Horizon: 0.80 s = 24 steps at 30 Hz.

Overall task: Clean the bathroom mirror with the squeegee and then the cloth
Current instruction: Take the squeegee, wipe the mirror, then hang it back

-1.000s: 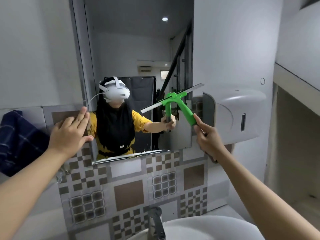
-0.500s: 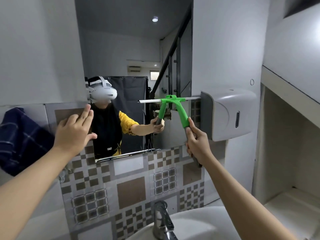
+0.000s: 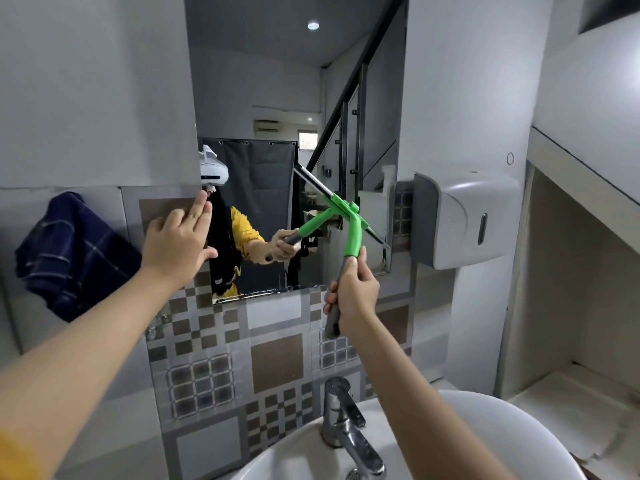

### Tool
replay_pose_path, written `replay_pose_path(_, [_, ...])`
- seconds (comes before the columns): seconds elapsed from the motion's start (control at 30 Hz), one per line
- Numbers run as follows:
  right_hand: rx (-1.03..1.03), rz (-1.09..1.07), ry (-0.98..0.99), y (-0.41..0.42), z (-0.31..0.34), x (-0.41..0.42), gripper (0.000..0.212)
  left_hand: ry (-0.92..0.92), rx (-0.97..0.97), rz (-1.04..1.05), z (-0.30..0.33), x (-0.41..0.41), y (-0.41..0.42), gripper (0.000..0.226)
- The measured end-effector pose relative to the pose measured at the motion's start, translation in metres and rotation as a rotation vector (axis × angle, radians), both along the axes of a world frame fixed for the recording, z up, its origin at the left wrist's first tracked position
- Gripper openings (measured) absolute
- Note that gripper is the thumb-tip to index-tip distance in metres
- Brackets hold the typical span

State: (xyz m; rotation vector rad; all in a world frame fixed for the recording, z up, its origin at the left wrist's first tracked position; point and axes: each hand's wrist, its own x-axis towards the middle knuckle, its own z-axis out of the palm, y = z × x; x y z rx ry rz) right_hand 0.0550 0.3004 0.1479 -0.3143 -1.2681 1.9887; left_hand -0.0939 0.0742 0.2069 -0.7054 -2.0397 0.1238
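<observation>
Right hand (image 3: pixel 353 292) gripping the green squeegee (image 3: pixel 349 220), blade lying tilted against the mirror (image 3: pixel 277 98), left hand (image 3: pixel 176 244) pressing flat, fingers spread, at the mirror's left edge, navy cloth (image 3: pixel 69 254) hanging left of the mirror

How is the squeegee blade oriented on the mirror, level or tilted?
Tilted: the squeegee blade slants from upper left to lower right across the mirror, held by the right hand.

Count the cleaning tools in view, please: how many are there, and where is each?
2. The squeegee is in the right hand, blade against the mirror. The cloth hangs on the wall left of the left hand. Others may lie out of view.
</observation>
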Motion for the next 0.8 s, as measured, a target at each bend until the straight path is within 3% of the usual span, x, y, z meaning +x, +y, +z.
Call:
replay_pose_path(0.27, [-0.136,0.007,-0.015,-0.041,0.004,-0.01,0.042,0.0,0.041,-0.03,-0.012,-0.003,-0.002,0.091])
replay_pose_path(0.47, [-0.082,-0.032,0.015,-0.073,-0.001,-0.022,0.047,-0.035,-0.005,0.008,-0.021,-0.006,-0.01,0.113])
replay_pose_path(0.8, [0.052,-0.09,0.048,-0.091,-0.015,-0.032,0.048,-0.06,-0.004,0.013,-0.024,-0.014,-0.014,0.114])
